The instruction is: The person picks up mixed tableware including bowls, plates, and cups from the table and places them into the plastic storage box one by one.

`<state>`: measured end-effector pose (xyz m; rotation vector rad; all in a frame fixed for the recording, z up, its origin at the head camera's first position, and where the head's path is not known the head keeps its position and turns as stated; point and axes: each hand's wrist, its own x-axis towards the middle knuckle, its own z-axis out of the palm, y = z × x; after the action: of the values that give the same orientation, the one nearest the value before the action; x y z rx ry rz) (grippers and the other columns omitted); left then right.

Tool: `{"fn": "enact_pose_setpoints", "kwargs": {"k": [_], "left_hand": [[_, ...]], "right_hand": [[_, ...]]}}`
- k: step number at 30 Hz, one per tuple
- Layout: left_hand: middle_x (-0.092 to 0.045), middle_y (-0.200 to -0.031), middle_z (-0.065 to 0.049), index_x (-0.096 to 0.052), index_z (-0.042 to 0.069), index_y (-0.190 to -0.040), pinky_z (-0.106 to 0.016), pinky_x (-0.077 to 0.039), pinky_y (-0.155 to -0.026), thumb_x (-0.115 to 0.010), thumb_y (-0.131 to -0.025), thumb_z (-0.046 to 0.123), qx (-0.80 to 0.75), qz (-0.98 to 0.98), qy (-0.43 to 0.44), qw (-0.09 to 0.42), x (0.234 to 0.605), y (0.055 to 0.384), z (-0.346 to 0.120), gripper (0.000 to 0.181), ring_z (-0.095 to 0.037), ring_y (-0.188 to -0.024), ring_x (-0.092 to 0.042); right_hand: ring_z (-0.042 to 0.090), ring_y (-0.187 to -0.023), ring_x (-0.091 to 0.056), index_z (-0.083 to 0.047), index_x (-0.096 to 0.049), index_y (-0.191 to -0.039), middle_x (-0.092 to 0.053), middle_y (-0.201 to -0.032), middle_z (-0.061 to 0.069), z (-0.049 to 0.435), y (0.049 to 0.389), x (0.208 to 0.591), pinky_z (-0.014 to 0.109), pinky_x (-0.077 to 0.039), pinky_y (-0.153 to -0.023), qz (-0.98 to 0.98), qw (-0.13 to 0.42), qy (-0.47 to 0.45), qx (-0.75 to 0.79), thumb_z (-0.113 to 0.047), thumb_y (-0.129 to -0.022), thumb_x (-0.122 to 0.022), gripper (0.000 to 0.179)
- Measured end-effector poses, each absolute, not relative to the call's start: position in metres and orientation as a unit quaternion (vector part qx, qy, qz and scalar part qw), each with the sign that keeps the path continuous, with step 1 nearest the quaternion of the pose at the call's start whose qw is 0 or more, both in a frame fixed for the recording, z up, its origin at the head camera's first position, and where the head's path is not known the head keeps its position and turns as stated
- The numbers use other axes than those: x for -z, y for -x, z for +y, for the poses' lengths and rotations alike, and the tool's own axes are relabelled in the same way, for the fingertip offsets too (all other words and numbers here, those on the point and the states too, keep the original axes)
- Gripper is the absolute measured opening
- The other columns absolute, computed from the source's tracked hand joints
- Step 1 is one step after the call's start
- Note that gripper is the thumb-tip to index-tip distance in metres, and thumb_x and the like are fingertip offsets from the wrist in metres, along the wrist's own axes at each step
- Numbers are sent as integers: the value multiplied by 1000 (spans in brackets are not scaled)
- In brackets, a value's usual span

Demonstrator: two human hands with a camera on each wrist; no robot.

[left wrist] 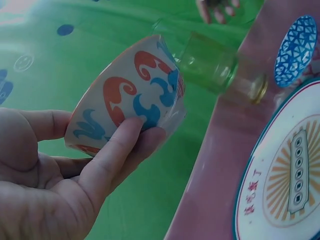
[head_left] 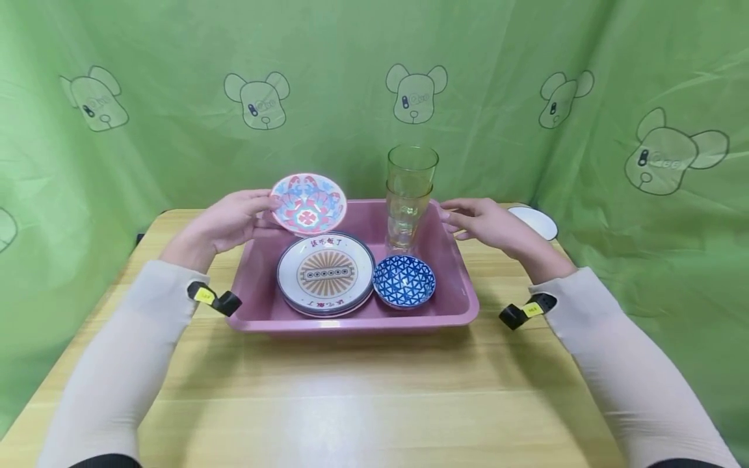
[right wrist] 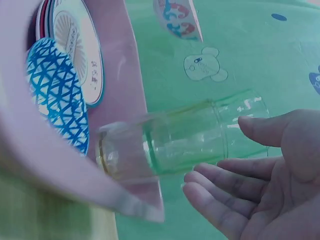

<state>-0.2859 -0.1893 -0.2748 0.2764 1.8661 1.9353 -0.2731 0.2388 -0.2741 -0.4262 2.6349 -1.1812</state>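
My left hand (head_left: 236, 218) pinches the rim and outer wall of a bowl (head_left: 309, 204) patterned in red and blue. The bowl is tilted above the back left of a pink basin (head_left: 351, 323); the left wrist view shows thumb and fingers on its side. My right hand (head_left: 482, 224), fingers loosely spread and holding nothing, is beside the basin's right rim. Close to it, two stacked glasses (head_left: 409, 188), green and yellowish, stand upright in the basin. A stack of plates (head_left: 326, 273) lies in the basin's left part, with a blue-and-white bowl (head_left: 404, 281) at front right.
A white round dish (head_left: 534, 222) with a dark rim lies on the wooden table (head_left: 351, 396) at the back right, partly behind my right forearm. A green curtain (head_left: 339, 78) with bear-head drawings hangs behind and at both sides.
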Motion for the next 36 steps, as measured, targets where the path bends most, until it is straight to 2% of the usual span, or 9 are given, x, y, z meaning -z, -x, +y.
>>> {"fn": "enact_pose_setpoints", "kwargs": {"k": [6,13,19,22,26,31,36], "left_hand": [[-59,-123,-27,-36,-10,-144,-40,-52,-95,-42,-104,8,-673,693,-108,235,277,289,-170,44,-28,-99,-68],[-65,-110,-24,-35,-10,-143,-41,-54,-92,-44,-103,8,-676,680,-98,268,281,293,-151,45,-28,-94,-69],[-63,-117,-26,-32,-4,-148,-41,-55,-91,-43,-103,10,-668,678,-89,294,284,294,-136,49,-32,-101,-67],[-61,-119,-27,-31,0,-150,-41,-55,-89,-43,-103,10,-657,687,-92,298,285,295,-128,50,-32,-101,-67],[-61,-115,-25,-39,-3,-144,-41,-57,-87,-45,-102,10,-643,696,-96,306,289,296,-117,44,-31,-94,-69],[-59,-115,-24,-43,-7,-138,-40,-57,-86,-46,-101,9,-629,700,-106,321,294,297,-104,41,-35,-91,-68],[-58,-117,-24,-46,-7,-136,-40,-58,-84,-47,-100,8,-614,708,-115,330,300,298,-94,39,-35,-89,-69]], "right_hand": [[39,-112,-59,2,-43,-144,-56,-130,27,224,281,265,44,-53,-94,891,122,151,411,-33,-103,-52,54],[32,-107,-64,2,-43,-143,-58,-127,26,206,288,260,41,-54,-92,871,157,147,442,-28,-103,-51,51],[38,-108,-63,8,-43,-140,-54,-129,32,191,293,266,39,-56,-89,844,198,142,478,-19,-104,-48,45],[39,-109,-62,8,-42,-140,-53,-129,33,185,296,271,39,-56,-88,838,208,139,484,-20,-104,-49,46],[39,-109,-62,8,-41,-141,-55,-129,30,179,298,274,40,-56,-89,833,225,144,484,-23,-104,-49,49],[32,-103,-65,6,-43,-142,-61,-119,25,172,299,276,41,-56,-89,836,263,142,460,-22,-104,-50,48],[28,-91,-66,8,-47,-136,-63,-106,23,169,299,280,40,-57,-86,839,284,133,444,-8,-101,-51,39]]}}
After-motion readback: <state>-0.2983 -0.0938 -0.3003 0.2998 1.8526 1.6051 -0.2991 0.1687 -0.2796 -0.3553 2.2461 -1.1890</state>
